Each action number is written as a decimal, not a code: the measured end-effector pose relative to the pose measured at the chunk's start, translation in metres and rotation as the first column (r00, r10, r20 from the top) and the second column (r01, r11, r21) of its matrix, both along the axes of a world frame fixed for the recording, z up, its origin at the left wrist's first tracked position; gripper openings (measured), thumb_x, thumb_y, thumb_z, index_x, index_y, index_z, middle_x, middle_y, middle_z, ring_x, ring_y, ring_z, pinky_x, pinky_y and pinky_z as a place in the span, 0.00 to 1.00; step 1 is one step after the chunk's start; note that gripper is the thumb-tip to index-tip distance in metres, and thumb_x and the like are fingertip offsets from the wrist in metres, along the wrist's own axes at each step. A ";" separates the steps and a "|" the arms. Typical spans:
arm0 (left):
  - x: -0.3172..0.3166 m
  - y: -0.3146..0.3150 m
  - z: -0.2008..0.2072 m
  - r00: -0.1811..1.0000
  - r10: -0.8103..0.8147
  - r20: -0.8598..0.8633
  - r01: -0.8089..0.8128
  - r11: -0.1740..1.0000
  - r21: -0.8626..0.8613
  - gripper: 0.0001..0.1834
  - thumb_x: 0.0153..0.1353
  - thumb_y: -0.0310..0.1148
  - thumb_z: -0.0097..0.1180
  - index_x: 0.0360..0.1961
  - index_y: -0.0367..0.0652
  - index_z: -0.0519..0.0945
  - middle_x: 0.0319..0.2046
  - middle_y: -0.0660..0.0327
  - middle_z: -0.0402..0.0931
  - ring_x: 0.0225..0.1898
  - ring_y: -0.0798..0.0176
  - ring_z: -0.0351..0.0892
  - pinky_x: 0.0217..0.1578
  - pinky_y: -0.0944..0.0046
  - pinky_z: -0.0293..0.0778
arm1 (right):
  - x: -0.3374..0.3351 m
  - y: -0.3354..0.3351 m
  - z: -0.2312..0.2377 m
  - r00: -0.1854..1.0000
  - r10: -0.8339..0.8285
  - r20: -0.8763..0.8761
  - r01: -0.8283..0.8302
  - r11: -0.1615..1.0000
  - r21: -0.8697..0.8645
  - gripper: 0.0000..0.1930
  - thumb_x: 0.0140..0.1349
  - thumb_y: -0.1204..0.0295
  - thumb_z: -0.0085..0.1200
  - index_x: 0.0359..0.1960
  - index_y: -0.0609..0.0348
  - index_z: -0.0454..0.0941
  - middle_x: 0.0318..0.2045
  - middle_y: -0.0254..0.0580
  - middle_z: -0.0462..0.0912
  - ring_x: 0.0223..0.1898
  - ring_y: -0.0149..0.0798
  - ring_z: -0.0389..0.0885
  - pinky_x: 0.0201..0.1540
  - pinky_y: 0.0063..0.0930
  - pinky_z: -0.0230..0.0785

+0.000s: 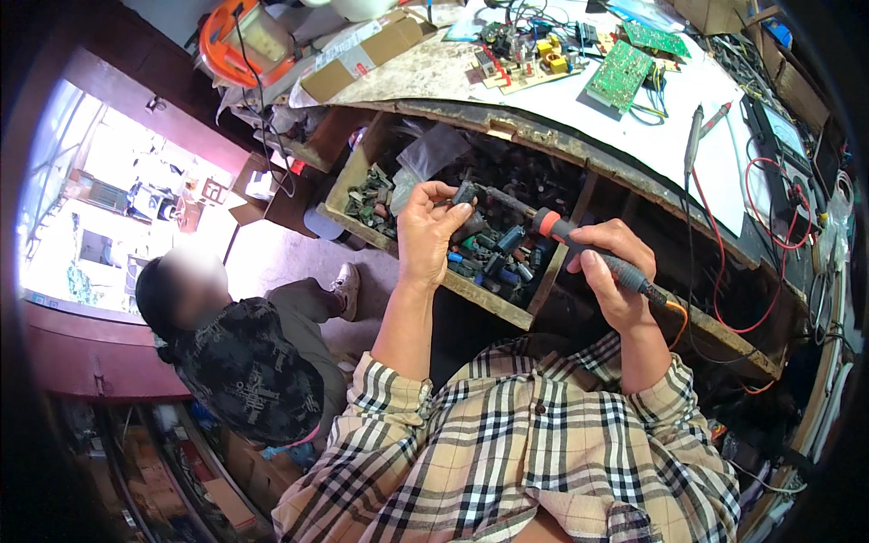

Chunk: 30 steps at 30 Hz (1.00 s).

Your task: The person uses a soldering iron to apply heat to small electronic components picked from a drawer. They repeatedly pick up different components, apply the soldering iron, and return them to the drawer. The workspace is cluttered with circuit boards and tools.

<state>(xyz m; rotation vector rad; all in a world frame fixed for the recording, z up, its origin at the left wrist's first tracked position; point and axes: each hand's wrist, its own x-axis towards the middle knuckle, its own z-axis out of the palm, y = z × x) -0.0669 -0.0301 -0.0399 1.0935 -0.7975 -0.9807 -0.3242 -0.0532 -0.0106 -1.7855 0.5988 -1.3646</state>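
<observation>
Between the thumb and fingers of my left hand (424, 237) is a small dark cylindrical part, apparently a capacitor (464, 192). My right hand (615, 270) is closed around the red and grey handle of a soldering iron (549, 224). Its metal shaft points left, and the end lies right by the capacitor; whether they touch I cannot tell. Both hands are over an open wooden drawer (490, 303). Inside it lie many loose electronic parts, among them dark and blue capacitors (509, 241), with a clear plastic bag (431, 152) on top.
Green circuit boards (619, 76) and a board with yellow parts (554, 61) lie on the bench's white paper. Meter probes (693, 136) with red and black leads hang by the right edge, near an analog meter (784, 131). A cardboard box (362, 56) sits back left. Another person (253, 362) is at my left.
</observation>
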 end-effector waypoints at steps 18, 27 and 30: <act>-0.004 0.002 0.001 1.000 0.029 0.003 -0.029 0.999 -0.017 0.15 0.57 0.13 0.62 0.43 0.38 0.75 0.39 0.61 0.78 0.37 0.72 0.80 0.43 0.72 0.77 | -0.003 0.000 0.002 0.999 -0.015 -0.041 0.016 0.999 0.031 0.11 0.56 0.76 0.56 0.40 0.62 0.84 0.30 0.44 0.84 0.29 0.34 0.82 0.34 0.28 0.74; -0.003 0.001 -0.004 0.997 0.060 0.056 -0.058 0.998 -0.038 0.15 0.56 0.14 0.62 0.42 0.38 0.75 0.38 0.62 0.77 0.37 0.71 0.80 0.42 0.71 0.78 | -0.005 -0.002 0.002 0.996 -0.018 -0.093 0.011 0.997 -0.076 0.10 0.59 0.78 0.53 0.41 0.67 0.82 0.32 0.45 0.81 0.27 0.32 0.82 0.32 0.23 0.72; -0.001 0.003 -0.003 0.996 0.036 0.078 -0.034 0.999 -0.025 0.15 0.58 0.14 0.62 0.43 0.39 0.74 0.40 0.59 0.78 0.40 0.66 0.83 0.44 0.68 0.80 | -0.005 -0.002 0.001 0.995 -0.001 -0.096 -0.006 0.997 -0.076 0.10 0.60 0.78 0.53 0.41 0.67 0.82 0.33 0.45 0.81 0.27 0.32 0.82 0.32 0.23 0.72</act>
